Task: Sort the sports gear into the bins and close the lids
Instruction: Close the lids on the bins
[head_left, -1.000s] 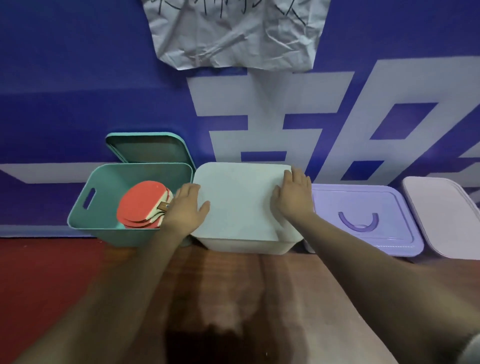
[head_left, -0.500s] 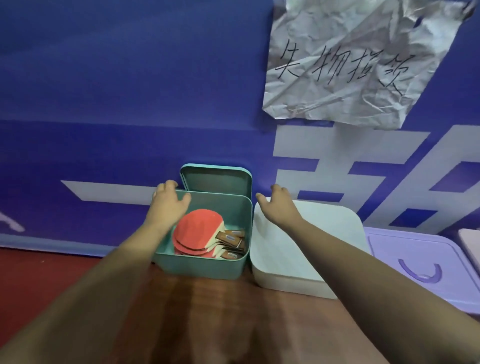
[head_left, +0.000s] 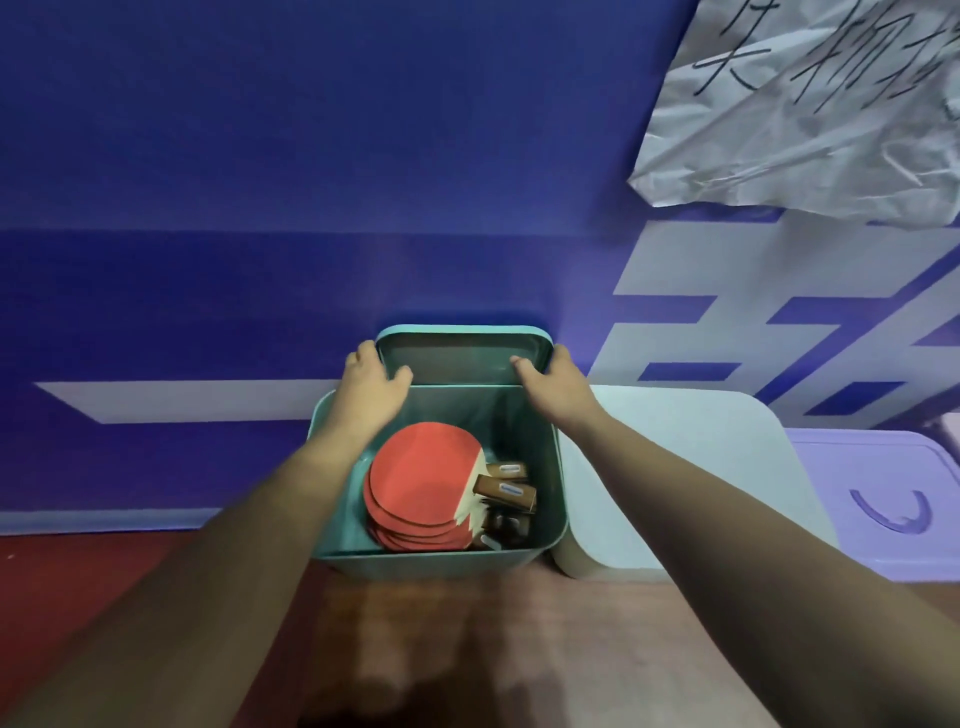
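Far left, at 9 o'clock from the bins, a red strip (head_left: 78, 582) borders the wooden surface (head_left: 519, 634). Blue wall (head_left: 260, 156) runs behind everything, w/ pale blocks painted on it.

The left hand (head_left: 371, 389) reaches in from 7 o'clock over the teal bin's left rim. It grips the teal lid (head_left: 462, 353) by its left edge, thumb in front, fingers curled round the back.

Teal bin (head_left: 426, 558) sits on the surface approx mid-frame, open. Inside is a stack of red-faced table tennis paddles (head_left: 421, 478), lying flat toward the 6 o'clock side of the bin, blades to the left, wooden handles pointing to 3 o'clock. Small labels show on two handles; exact no. of paddles can't be told.

The lid stands upright at the bin's 12 o'clock, btwn bin and wall, underside facing the camera, lower part hidden behind the bin's back rim.

The right hand (head_left: 556, 387) comes in from 5 o'clock and holds the lid's right edge: thumb on the front face, fingers wrapped round the top-right corner.

At 3 o'clock from the teal bin, touching or just beside it, is a white bin (head_left: 675, 467) w/ its lid on. Next at 3 o'clock again is a purple bin (head_left: 883, 551), lid on, curved handle recess on top.

At 1 o'clock, high on the wall, hangs a crumpled paper (head_left: 810, 130) w/ black handwriting, partly cut off by the frame.
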